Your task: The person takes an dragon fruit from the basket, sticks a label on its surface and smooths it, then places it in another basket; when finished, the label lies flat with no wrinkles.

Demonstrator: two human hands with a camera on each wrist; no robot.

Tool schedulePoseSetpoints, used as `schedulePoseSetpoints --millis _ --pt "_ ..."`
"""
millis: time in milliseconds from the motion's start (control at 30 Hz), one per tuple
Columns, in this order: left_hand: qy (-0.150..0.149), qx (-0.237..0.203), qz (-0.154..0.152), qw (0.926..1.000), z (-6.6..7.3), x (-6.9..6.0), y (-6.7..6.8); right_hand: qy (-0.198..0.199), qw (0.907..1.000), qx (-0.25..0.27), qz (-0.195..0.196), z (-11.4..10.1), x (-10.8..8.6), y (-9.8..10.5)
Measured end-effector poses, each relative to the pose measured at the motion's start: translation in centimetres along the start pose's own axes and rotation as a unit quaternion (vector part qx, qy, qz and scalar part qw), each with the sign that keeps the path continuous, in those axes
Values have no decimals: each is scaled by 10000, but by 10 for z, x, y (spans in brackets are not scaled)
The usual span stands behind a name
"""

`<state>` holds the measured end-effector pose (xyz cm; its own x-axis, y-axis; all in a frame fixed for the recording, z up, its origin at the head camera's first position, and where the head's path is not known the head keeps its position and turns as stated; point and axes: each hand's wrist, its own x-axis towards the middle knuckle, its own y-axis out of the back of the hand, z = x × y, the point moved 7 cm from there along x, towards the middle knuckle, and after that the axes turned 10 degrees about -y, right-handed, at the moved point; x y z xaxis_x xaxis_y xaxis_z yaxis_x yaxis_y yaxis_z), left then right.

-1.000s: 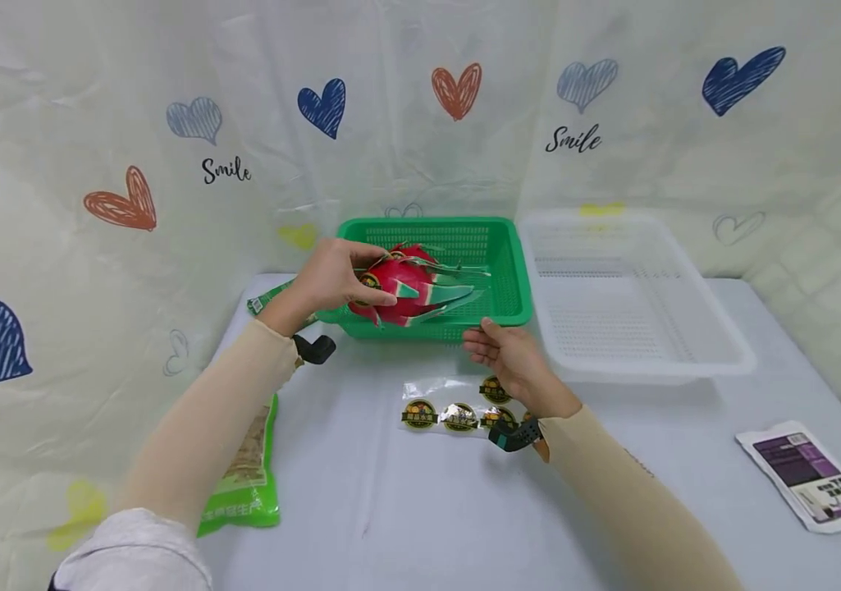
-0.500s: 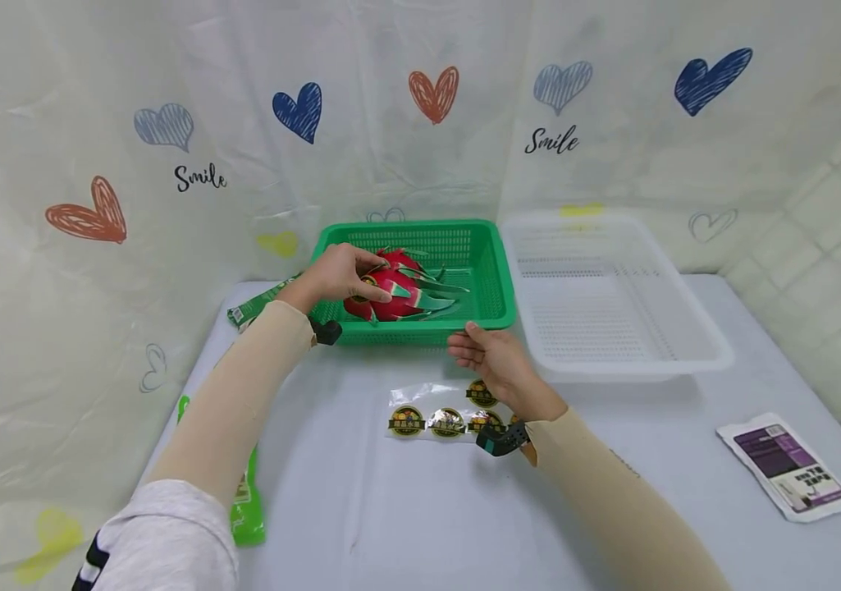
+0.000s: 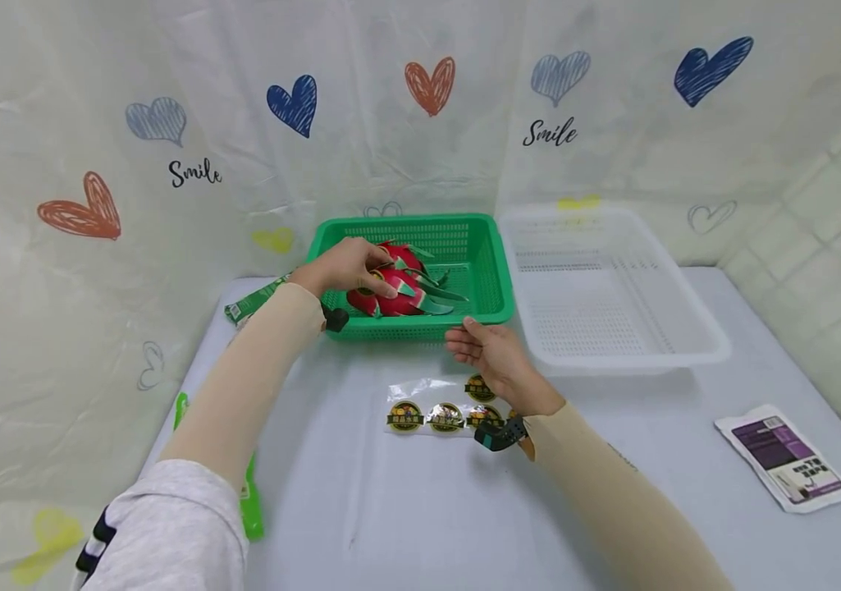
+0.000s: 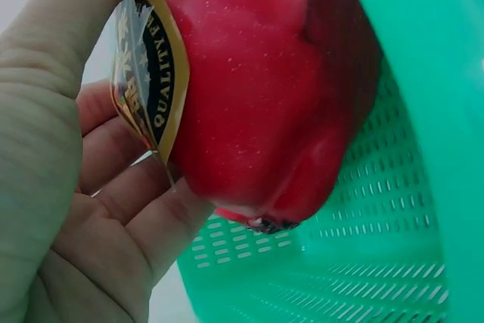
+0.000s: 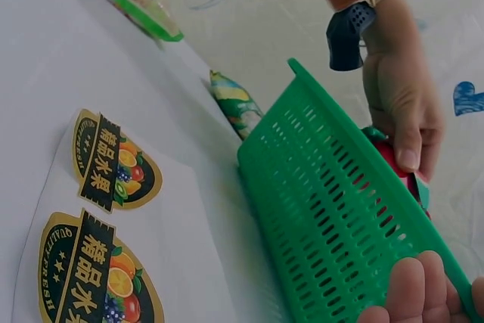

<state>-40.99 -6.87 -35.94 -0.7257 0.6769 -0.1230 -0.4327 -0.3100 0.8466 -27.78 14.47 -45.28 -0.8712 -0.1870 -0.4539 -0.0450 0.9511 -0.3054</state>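
Inside the green basket [image 3: 494, 271], at its left side, lie what look like two red dragon fruits [image 3: 409, 305] with long green leaf tips. My left hand [image 3: 339, 267] grips the nearer one, thumb on its near side. A black and gold sticker [image 4: 162, 73] sits on that fruit, partly lifted at its edge. The front rim of the basket is pinched by my right hand [image 3: 494, 357], its fingers [image 5: 412, 289] against the outer wall. Below that hand, a clear sheet of round fruit stickers [image 3: 427, 394] lies on the table, partly covered by the wrist.
Right of the green basket stands a white basket [image 3: 612, 361]. A purple and white packet [image 3: 785, 458] lies at the table's right. Green packages [image 3: 253, 304] lie on the left, one mostly behind my left arm. A heart-printed curtain [image 3: 361, 164] hangs behind.
The left hand has moved the dragon fruit slightly right and lower, from over the front rim to inside the basket. The right hand stays at the rim. The head view has shifted slightly.
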Motion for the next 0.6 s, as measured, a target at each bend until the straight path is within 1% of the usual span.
schedulePoseSetpoints --millis 233,367,433,467,600 --pt "-54 517 -194 9985 16 7 -1 -20 10000 -19 -27 -1 1 0" --pt "-161 1005 -375 9941 24 13 -7 -51 10000 11 -2 0 1 0" --pt "-212 1233 -430 9912 25 15 -9 -58 10000 35 -13 1 1 0" --pt "-213 1299 -407 9905 25 16 -10 -50 10000 37 -14 1 1 1" --pt "-16 1245 -377 9915 17 14 -13 3 10000 29 -14 -1 1 1"
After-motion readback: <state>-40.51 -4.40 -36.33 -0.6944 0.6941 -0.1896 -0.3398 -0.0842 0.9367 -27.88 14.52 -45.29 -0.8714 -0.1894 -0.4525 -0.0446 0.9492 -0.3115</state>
